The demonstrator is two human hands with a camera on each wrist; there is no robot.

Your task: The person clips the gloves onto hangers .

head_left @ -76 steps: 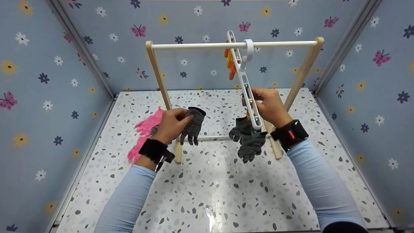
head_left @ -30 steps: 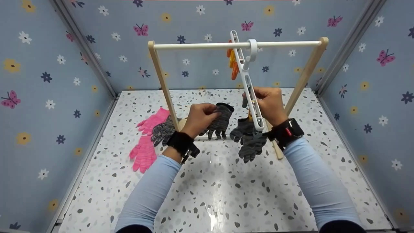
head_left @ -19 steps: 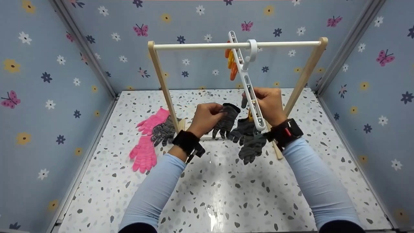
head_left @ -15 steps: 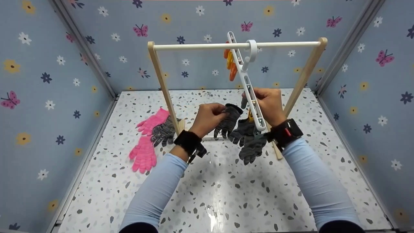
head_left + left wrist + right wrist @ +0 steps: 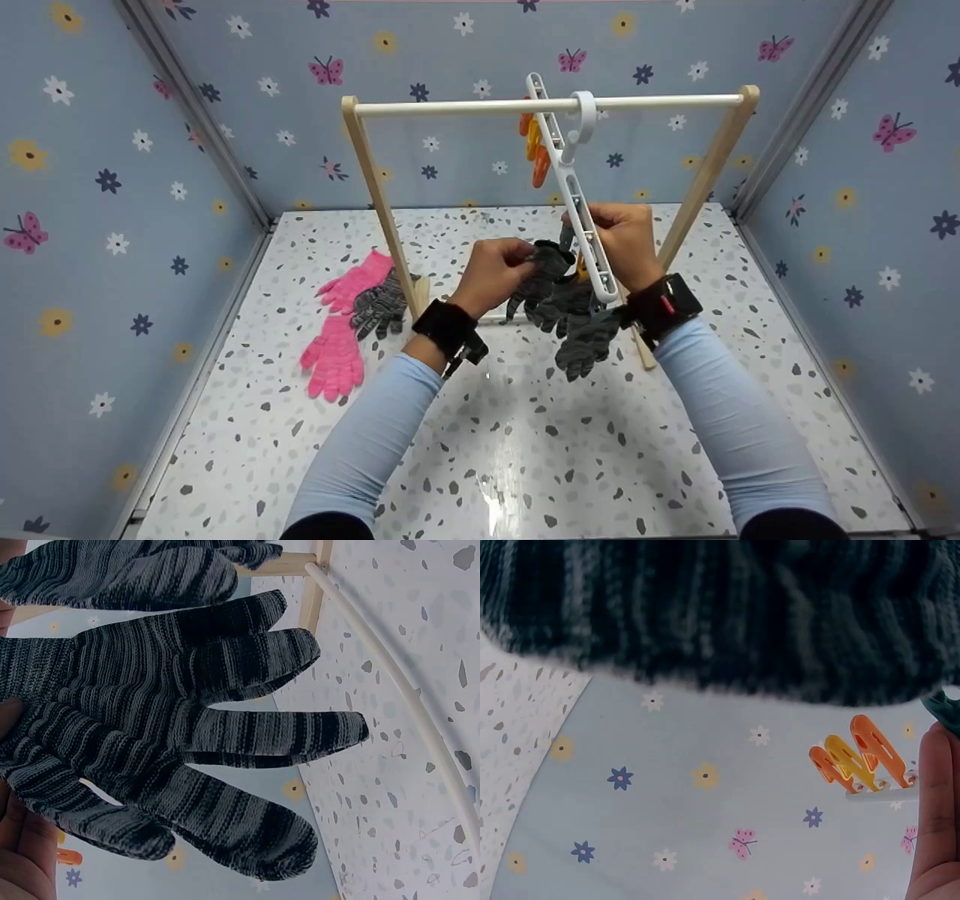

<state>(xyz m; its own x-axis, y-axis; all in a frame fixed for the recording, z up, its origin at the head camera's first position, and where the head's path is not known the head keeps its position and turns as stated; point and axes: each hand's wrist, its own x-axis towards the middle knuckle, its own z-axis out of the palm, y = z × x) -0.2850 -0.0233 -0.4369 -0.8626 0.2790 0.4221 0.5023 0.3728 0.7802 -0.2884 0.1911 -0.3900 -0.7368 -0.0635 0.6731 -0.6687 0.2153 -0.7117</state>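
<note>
My left hand pinches a grey-and-black striped knit glove near its cuff, the glove fingers dangling. On the far side of a white clip hanger, my right hand pinches a dark green clip. The held glove's dark cuff is right beside this clip; whether the clip's jaws are around it I cannot tell. Two more grey gloves hang from the hanger's near end, one by a yellow clip, the other lower in front. A glove's ribbed edge fills the top of the right wrist view.
The hanger hooks over the white rod of a wooden-legged rack. Orange and yellow clips hang at its far end. Two pink gloves and a grey glove lie left on the speckled tabletop. Patterned walls enclose it.
My left hand has carried the grey glove rightward from near the rack's left leg to the dark clip. My right hand has stayed at that clip.
</note>
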